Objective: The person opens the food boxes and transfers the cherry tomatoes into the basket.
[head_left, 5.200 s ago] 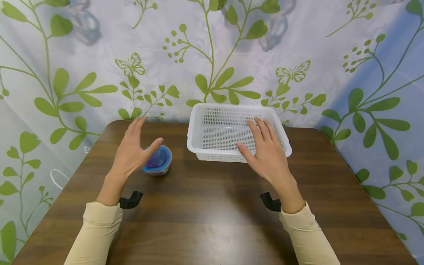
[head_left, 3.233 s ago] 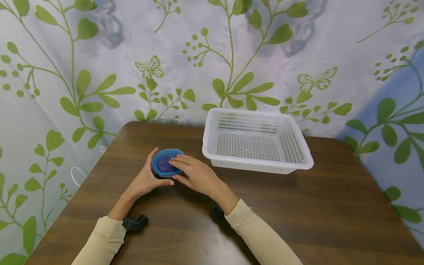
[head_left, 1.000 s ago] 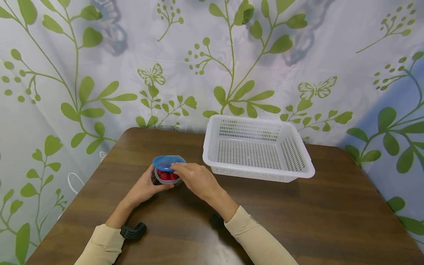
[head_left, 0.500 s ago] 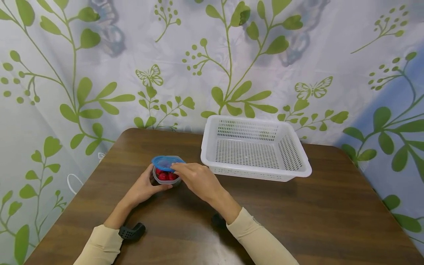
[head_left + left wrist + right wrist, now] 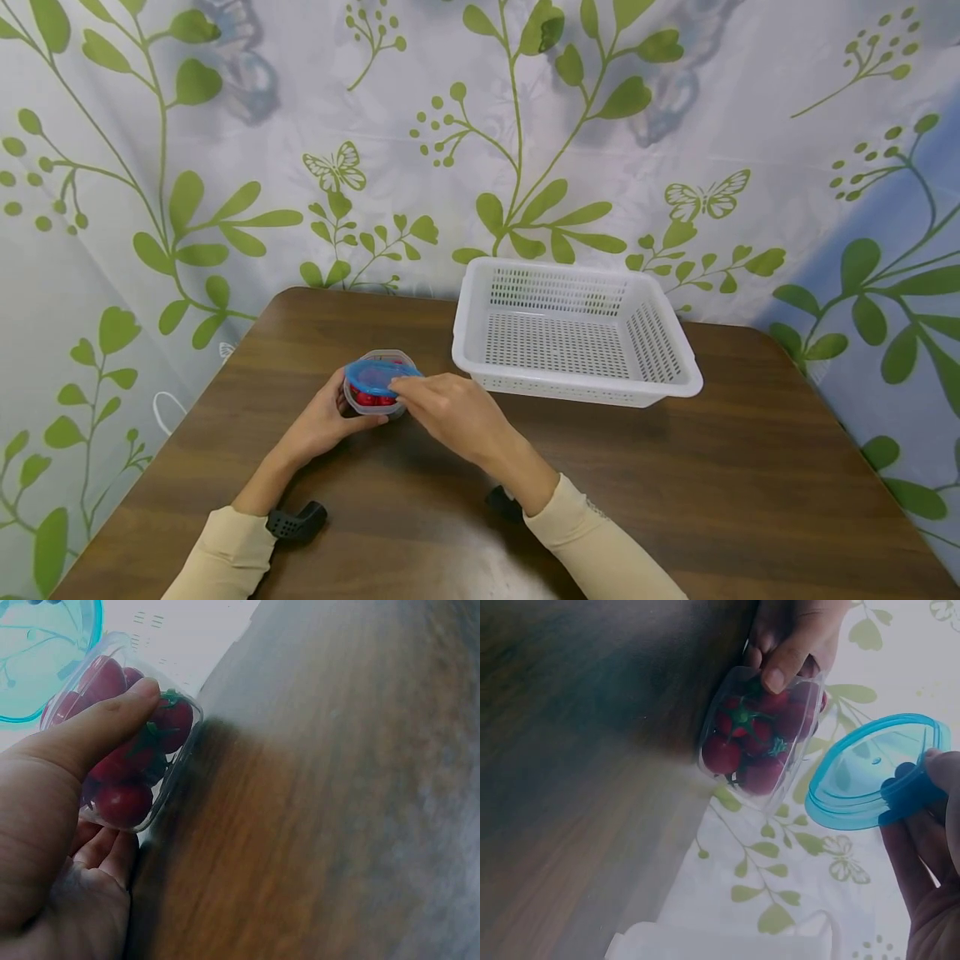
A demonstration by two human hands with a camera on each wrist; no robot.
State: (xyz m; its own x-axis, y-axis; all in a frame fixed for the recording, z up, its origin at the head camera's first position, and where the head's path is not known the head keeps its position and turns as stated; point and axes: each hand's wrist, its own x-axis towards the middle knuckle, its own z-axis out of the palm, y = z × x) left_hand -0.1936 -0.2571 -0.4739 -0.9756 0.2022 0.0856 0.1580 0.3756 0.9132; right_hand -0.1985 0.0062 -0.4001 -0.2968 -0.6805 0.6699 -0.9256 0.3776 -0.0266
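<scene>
A clear plastic tub [image 5: 769,796] of red cherry tomatoes [image 5: 757,774] with green stems stands on the table at the left in the head view. My left hand [image 5: 318,423] grips it, thumb on the near side and fingers round the far side. Off the tub, a translucent blue lid [image 5: 371,377] hangs tilted just above the opening. Its edge is pinched between the thumb and fingers of my right hand [image 5: 457,415]. In the right wrist view the lid [image 5: 870,776] is plainly apart from the rim. Some tomatoes are hidden under the lid in the head view.
A white perforated plastic basket [image 5: 577,385] stands on the brown wooden table [image 5: 720,467], right of the tub and near the back edge. Behind the table hangs a cloth [image 5: 420,50] with green leaves and butterflies.
Both hands came in from apart to the tub. The blue lid, on the tub earlier, was lifted by my right hand, baring the tomatoes. In the last half second it shifted slightly towards me.
</scene>
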